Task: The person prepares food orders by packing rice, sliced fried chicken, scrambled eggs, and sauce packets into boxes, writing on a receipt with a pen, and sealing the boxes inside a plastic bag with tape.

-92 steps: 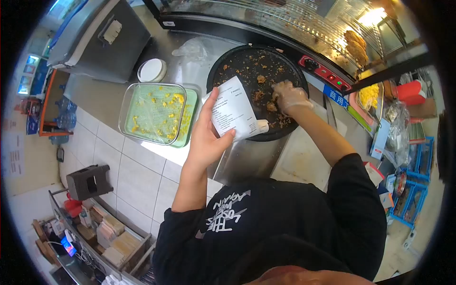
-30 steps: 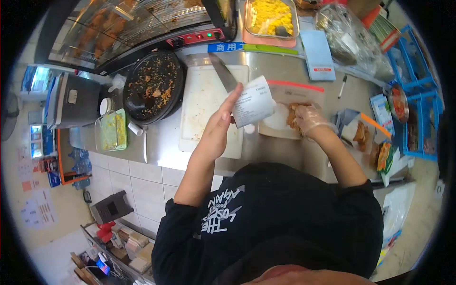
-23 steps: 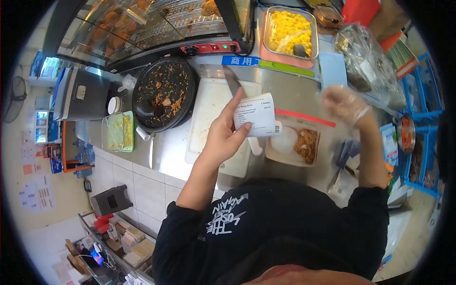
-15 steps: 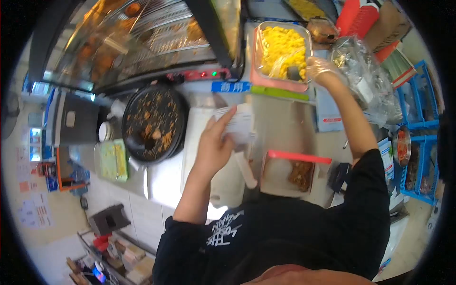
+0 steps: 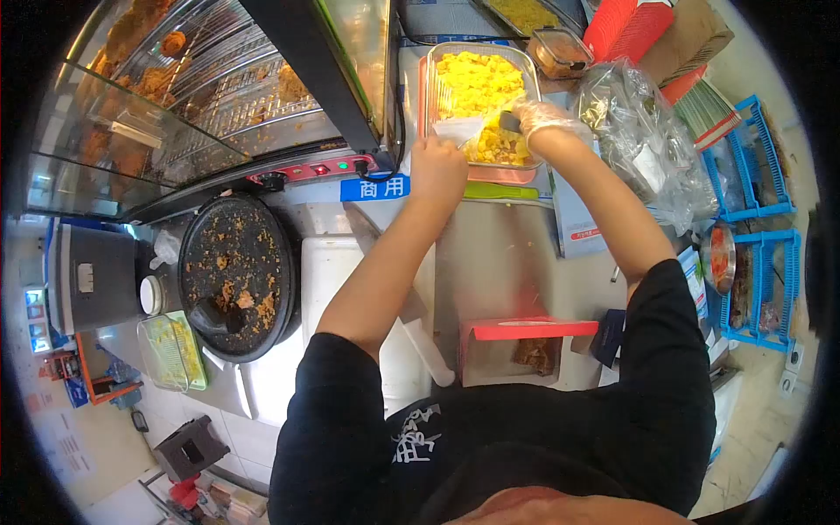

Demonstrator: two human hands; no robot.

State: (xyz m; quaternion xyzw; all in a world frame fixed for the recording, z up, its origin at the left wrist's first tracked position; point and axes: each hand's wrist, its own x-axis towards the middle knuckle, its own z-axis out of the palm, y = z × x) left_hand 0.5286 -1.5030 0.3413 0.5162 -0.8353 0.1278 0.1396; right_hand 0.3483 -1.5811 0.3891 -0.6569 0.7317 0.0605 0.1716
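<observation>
My left hand (image 5: 437,173) reaches forward to the near left edge of a clear plastic container (image 5: 483,164) full of yellow chopped food (image 5: 479,83). Its fingers are closed on a white paper packet (image 5: 457,130), which sits over the food. Inside a clear plastic glove, my right hand (image 5: 551,121) grips a dark scoop (image 5: 511,122) at the container's right side. The scoop's tip is close to the packet, above the yellow food; I cannot tell how much it carries. Below my left forearm lies a knife with a white handle (image 5: 429,352), partly hidden.
A glass warming cabinet (image 5: 262,149) stands at the far left, with a round black pan (image 5: 236,271) nearer. A white cutting board (image 5: 328,271) lies beside the pan. Close to my body is a red-edged box (image 5: 525,328) holding brown food. Plastic bags (image 5: 643,140) lie right of the container.
My left hand has moved forward from above the cutting board to the container, taking the white paper packet along. My right hand has brought the scoop left, towards it. The camera view has shifted.
</observation>
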